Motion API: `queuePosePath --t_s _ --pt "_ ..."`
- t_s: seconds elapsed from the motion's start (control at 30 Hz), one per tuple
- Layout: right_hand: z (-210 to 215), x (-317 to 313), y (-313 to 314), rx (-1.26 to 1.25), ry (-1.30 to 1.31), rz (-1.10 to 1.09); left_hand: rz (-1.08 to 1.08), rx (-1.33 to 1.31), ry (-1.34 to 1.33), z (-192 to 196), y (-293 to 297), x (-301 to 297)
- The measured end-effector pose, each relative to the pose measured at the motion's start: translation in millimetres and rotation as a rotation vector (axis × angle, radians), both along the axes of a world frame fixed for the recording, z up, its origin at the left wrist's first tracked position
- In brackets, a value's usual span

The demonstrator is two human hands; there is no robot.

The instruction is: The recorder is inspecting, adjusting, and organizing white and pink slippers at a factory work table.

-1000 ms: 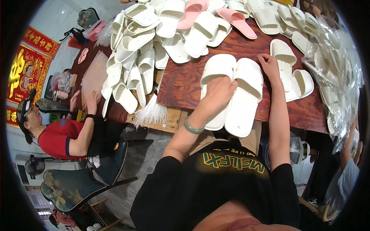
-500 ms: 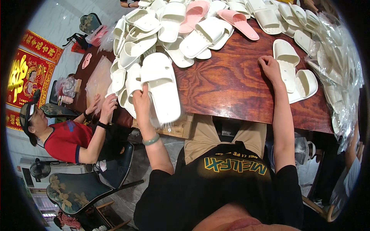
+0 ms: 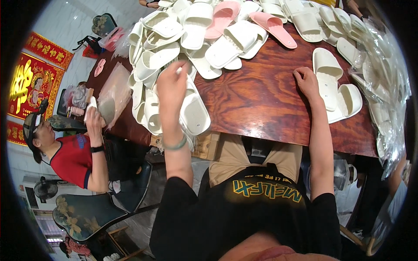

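My left hand (image 3: 172, 85) is over the left part of the white slipper heap, its fingers bent and smeared by motion. A white slipper (image 3: 196, 113) lies beneath and beside it at the table's near edge, its toe end hidden by the hand. Whether the fingers touch the slipper I cannot tell. On the right, my right hand (image 3: 306, 81) rests on the wooden table (image 3: 252, 95) with its fingers curled in and nothing visible in them. Just right of that hand are two white slippers (image 3: 325, 74), one partly on the other.
White slippers (image 3: 161, 24) are heaped along the far side, with pink slippers (image 3: 273, 28) among them. Slippers in clear plastic (image 3: 383, 95) line the right edge. A co-worker in red (image 3: 72, 158) sits at left, holding something white near a plastic bag (image 3: 114, 93).
My left hand has moved up and away from me; the white slipper it gripped now lies lower, turned slightly. My right hand stays put. The co-worker has raised a hand with something white.
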State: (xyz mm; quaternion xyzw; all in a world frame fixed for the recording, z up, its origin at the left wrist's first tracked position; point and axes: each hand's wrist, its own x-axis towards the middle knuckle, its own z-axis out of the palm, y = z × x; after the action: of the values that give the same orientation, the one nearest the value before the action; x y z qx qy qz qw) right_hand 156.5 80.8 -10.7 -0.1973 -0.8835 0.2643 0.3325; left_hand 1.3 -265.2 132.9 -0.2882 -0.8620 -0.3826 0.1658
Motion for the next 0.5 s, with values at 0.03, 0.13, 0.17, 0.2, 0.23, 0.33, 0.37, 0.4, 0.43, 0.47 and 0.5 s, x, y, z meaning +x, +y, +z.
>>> queuePosePath --t_s 0.03,0.13,0.17,0.2,0.23,0.33,0.37,0.4,0.43,0.47,0.5 --pt "1.0 0.9 0.8 0.009 -0.008 -0.005 -0.056 -0.023 -0.070 -0.3 23.3 -17.5" --pt "0.9 -1.7 -1.1 0.020 0.003 0.010 -0.035 -0.333 0.083 -11.7 88.4 -75.9" --pt "2.9 -2.6 -3.3 0.030 0.010 0.017 -0.019 -0.429 0.022 -13.8 105.8 -92.5" --pt "3.7 -1.6 -4.6 0.028 0.018 0.021 -0.011 -0.524 -0.043 -17.3 121.5 -103.2" --pt "4.0 0.3 -4.7 0.026 0.027 0.021 -0.015 -0.514 -0.039 -18.5 131.2 -106.5" --pt "2.8 1.0 -5.1 0.052 0.027 0.014 0.030 -0.436 -0.085 -25.6 155.9 -120.3" --pt "2.7 -2.1 -6.8 0.058 0.026 0.015 0.032 -0.430 -0.080 -27.1 158.7 -129.8" --pt "3.5 -2.8 -7.9 0.062 0.027 0.011 0.065 -0.375 -0.120 -28.0 163.3 -136.0" --pt "3.9 -4.0 -9.4 0.064 0.019 0.009 0.098 -0.320 -0.161 -30.4 165.9 -141.6" --pt "4.1 -5.1 -11.0 0.065 0.009 0.007 0.094 -0.318 -0.160 -33.8 166.3 -147.2" --pt "5.4 -4.2 -10.6 0.068 0.009 -0.003 0.047 -0.264 -0.186 -35.5 168.9 -151.3"
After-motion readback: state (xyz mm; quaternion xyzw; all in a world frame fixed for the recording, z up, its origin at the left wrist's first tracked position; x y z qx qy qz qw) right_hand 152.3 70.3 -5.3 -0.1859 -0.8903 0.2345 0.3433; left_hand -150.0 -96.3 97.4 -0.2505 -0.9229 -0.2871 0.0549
